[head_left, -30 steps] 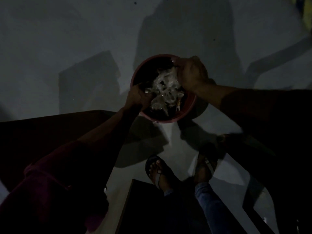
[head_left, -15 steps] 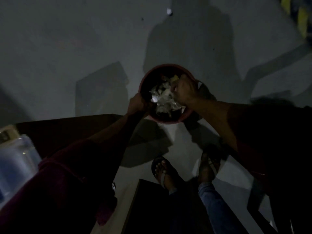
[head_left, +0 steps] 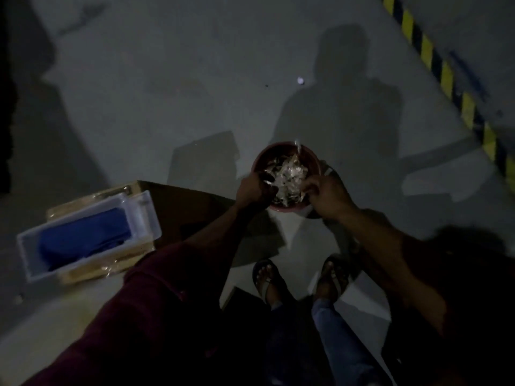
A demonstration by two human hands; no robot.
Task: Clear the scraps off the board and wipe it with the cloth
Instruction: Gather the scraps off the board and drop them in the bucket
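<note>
While both hands meet at a round red plastic bucket (head_left: 287,162) of pale crumpled scraps (head_left: 289,176) on the grey floor (head_left: 167,79), left hand (head_left: 252,190) fingers grip its near rim; right hand (head_left: 326,195) fingers curl at its right edge, grasp unclear.

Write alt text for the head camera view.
In dim light, a left hand and right hand reach into a red bin of pale scraps on the floor. A clear box holding blue cloth sits left.
</note>
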